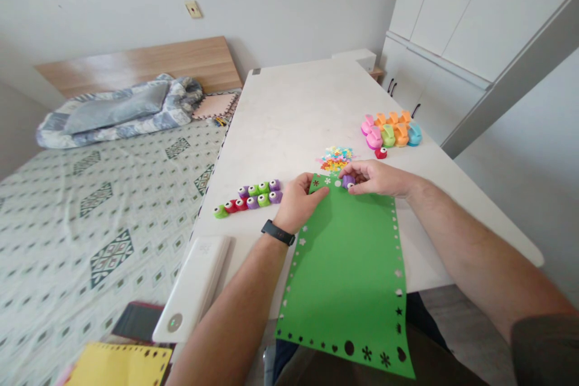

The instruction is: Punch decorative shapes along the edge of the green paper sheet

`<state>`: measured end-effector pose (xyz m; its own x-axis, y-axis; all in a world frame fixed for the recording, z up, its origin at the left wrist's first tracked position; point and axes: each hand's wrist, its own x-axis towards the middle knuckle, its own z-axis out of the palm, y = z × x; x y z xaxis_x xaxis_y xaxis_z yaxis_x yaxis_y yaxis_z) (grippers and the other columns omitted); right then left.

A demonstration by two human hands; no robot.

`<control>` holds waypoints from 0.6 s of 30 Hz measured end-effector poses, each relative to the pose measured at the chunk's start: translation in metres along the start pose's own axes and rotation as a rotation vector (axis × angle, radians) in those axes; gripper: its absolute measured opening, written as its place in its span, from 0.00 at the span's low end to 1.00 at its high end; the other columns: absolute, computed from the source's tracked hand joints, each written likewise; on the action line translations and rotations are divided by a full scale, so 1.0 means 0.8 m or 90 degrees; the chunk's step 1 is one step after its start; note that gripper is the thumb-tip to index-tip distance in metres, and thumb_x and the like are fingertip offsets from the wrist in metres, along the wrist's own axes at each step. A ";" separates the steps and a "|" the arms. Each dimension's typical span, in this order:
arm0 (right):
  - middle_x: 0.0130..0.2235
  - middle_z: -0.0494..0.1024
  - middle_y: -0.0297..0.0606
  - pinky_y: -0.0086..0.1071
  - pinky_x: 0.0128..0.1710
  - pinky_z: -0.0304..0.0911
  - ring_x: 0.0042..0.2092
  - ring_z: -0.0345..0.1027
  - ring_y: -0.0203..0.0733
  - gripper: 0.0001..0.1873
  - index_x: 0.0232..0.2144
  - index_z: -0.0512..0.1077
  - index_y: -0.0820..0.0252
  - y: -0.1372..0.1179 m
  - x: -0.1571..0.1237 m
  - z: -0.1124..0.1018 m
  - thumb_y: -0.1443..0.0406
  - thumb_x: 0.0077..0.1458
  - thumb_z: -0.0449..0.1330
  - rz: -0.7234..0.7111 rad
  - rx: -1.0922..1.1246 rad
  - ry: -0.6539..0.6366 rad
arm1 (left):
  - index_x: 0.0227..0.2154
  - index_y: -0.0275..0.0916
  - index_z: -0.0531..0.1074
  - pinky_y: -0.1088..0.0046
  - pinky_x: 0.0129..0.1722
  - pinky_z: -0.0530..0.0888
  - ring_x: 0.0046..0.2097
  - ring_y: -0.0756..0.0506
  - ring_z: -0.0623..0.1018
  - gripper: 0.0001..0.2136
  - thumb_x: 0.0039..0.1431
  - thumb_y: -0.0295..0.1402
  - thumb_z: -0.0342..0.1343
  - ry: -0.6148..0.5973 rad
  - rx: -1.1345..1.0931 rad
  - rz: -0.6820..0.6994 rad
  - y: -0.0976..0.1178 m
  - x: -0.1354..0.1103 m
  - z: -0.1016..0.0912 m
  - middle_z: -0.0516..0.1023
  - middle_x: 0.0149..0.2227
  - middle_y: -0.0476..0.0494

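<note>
A long green paper sheet has small shapes punched along its edges; its near end hangs past the table edge. My left hand pinches the sheet's far left corner, thumb on top. In my right hand, a small purple craft punch is gripped between thumb and fingers at the sheet's far edge, beside a round hole. Colourful paper cut-outs lie in a pile just beyond that edge. To the left of my left hand, several small craft punches in purple, green and red stand in two rows.
Larger pink, orange, green and blue punches stand at the right of the white table, near one small red punch. A white power bank-like device lies at the left edge. Yellow punched paper is at lower left, beside the bed.
</note>
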<state>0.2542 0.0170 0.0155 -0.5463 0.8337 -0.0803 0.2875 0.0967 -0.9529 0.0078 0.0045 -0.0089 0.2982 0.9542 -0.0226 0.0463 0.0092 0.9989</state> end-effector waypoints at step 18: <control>0.38 0.79 0.38 0.35 0.41 0.67 0.38 0.71 0.39 0.21 0.44 0.77 0.60 0.005 0.003 0.002 0.56 0.49 0.71 0.012 -0.013 0.021 | 0.38 0.38 0.74 0.73 0.35 0.74 0.35 0.48 0.78 0.12 0.52 0.35 0.67 -0.005 0.019 0.027 0.004 -0.001 0.001 0.81 0.36 0.45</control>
<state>0.2529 0.0190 0.0113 -0.5141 0.8532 -0.0878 0.3140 0.0919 -0.9450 0.0086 0.0035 -0.0060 0.3080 0.9512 0.0198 0.0620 -0.0408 0.9972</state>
